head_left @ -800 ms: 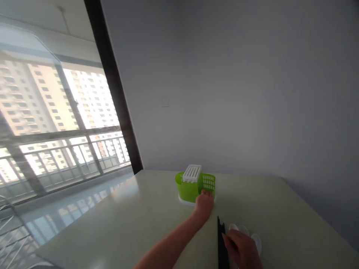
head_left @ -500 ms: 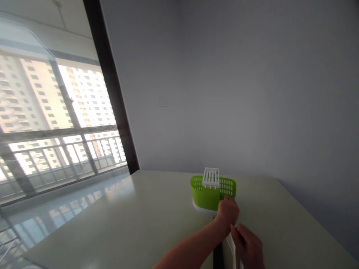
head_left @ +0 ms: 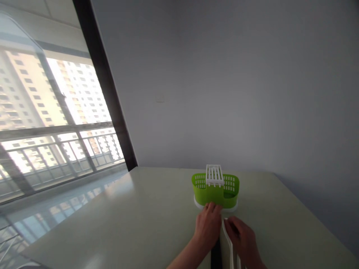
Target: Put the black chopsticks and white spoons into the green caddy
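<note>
A green basket (head_left: 207, 194) with slotted sides and a white base stands on the table, and a white slatted rack (head_left: 214, 175) sits across its middle. My left hand (head_left: 208, 226) is right in front of the basket with its fingers curled down; what lies under them is hidden. Below that hand runs a long dark strip-like thing (head_left: 216, 256). To its right, my right hand (head_left: 243, 236) has its fingers pinched together at the upper end of a long, slim white utensil (head_left: 230, 248). Another white piece shows partly below my right hand.
The pale table (head_left: 134, 220) reaches back to a grey wall (head_left: 224, 93) with a small switch plate (head_left: 160, 98). On the left are a dark frame (head_left: 108, 82) and windows with a railing, tall buildings behind them.
My left hand has drawn back from the basket's right side to the front of its base. My right hand has moved slightly up and left; more of the white utensil shows.
</note>
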Demonstrator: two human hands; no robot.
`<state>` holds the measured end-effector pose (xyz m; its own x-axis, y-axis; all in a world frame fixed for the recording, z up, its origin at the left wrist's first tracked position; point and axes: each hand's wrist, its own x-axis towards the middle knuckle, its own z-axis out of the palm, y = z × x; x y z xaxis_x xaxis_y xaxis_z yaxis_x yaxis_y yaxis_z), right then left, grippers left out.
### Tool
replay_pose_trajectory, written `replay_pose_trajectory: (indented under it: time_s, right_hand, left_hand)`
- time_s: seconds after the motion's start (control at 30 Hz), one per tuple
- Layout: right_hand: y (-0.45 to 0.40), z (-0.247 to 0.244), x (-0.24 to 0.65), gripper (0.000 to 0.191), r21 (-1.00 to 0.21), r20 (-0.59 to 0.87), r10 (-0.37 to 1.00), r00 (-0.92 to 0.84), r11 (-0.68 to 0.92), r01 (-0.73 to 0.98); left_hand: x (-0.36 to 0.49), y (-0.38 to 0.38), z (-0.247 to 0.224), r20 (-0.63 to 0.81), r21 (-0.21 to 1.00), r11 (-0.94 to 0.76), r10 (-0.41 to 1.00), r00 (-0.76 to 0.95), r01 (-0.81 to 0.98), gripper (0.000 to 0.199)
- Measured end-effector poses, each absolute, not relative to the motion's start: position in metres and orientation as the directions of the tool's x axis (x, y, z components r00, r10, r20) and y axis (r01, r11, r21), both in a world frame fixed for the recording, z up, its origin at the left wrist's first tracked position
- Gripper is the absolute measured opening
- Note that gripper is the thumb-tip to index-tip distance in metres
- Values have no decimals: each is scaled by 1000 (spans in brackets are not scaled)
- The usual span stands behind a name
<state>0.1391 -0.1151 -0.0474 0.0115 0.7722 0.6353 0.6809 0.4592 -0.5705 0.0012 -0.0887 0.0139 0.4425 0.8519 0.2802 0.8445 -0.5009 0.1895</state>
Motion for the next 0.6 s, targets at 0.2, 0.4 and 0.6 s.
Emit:
replay_pose_trajectory:
  time_s: [0.2,0.4,0.6]
  right_hand:
    - [-121,-38,123,15,-449,450,866,-219,431,783]
    - [-123,-43,128,17,-398,372,869,-326,467,789]
    - [-123,-42,130,17,-361,365,857,-364,490,793]
  left_hand:
    - [-51,-132,-28,74,339,-301,953,294,891,14]
    - [-44,-145,-44,-5,341,-269,958,287,901,18]
    - [-47,-147,-36,-45,331,-226,966,254,916,13]
